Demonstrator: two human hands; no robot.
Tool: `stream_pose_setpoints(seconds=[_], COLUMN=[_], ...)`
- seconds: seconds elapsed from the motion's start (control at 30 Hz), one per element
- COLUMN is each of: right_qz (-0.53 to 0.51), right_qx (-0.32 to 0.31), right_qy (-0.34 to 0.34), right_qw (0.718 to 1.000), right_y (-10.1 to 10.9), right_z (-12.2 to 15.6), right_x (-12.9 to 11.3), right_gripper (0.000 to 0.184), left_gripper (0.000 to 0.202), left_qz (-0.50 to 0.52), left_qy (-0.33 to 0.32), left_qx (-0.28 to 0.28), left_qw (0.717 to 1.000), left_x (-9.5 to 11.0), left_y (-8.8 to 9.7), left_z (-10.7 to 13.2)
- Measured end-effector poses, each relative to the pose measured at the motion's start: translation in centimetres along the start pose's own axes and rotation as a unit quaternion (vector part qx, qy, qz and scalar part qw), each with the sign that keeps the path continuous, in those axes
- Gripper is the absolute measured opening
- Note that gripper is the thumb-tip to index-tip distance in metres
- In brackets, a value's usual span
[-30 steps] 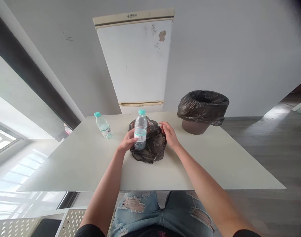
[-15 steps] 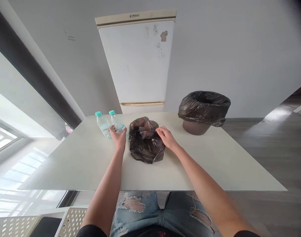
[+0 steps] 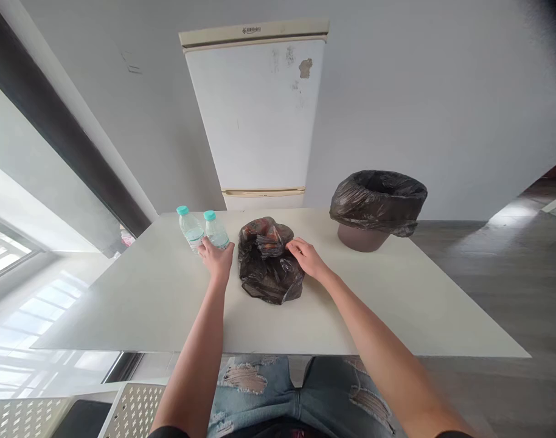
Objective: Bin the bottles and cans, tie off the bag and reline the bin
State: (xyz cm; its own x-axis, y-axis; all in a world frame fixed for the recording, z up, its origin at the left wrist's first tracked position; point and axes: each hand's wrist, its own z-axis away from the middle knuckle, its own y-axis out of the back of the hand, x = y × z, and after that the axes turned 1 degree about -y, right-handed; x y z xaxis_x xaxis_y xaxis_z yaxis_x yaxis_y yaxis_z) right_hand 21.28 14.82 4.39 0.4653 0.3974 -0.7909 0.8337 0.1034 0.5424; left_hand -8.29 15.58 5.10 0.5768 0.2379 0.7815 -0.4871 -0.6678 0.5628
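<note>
l hand [image 3: 217, 258] on bottle [image 3: 215, 229], bag [image 3: 269, 261] just right.

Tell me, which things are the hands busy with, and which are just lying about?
In use: bottle, gripped by left hand; bag, touched by right hand.
Lying about: other bottle, bin, fridge, chair.

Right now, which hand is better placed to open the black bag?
Probably the right: the right hand touches the black bag, while the left hand is closed round a water bottle beside it.
</note>
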Motion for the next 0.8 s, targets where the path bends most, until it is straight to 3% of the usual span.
stream_pose_setpoints(seconds=[0.2, 0.43, 0.63, 0.73, 0.8], right_qz=[0.011, 0.017, 0.03, 0.04, 0.047], right_qx=[-0.019, -0.011, 0.01, 0.036, 0.06], right_qy=[0.003, -0.001, 0.002, 0.001, 0.0], right_qw=[1.0, 1.0, 1.0, 0.999, 0.997], right_y=[-0.2, -0.3, -0.1, 0.0, 0.0], right_z=[-0.1, -0.1, -0.1, -0.3, -0.4], right_x=[0.3, 0.2, 0.0, 0.2, 0.5], right_gripper=[0.048, 0.046, 0.044, 0.044, 0.044], left_gripper=[0.076, 0.075, 0.079, 0.102, 0.122], left_qz=[-0.048, -0.069, -0.051, -0.028, -0.019], left_qy=[0.016, 0.068, 0.064, 0.058, 0.056], left_qx=[-0.048, 0.001, 0.007, 0.024, 0.068], left_qw=[0.998, 0.995, 0.997, 0.998, 0.996], left_x=[-1.3, -4.9, -6.3, -6.5, -6.2], left_y=[4.2, 9.7, 10.4, 10.3, 10.3], left_z=[0.5, -1.0, -2.6, -2.1, -1.2])
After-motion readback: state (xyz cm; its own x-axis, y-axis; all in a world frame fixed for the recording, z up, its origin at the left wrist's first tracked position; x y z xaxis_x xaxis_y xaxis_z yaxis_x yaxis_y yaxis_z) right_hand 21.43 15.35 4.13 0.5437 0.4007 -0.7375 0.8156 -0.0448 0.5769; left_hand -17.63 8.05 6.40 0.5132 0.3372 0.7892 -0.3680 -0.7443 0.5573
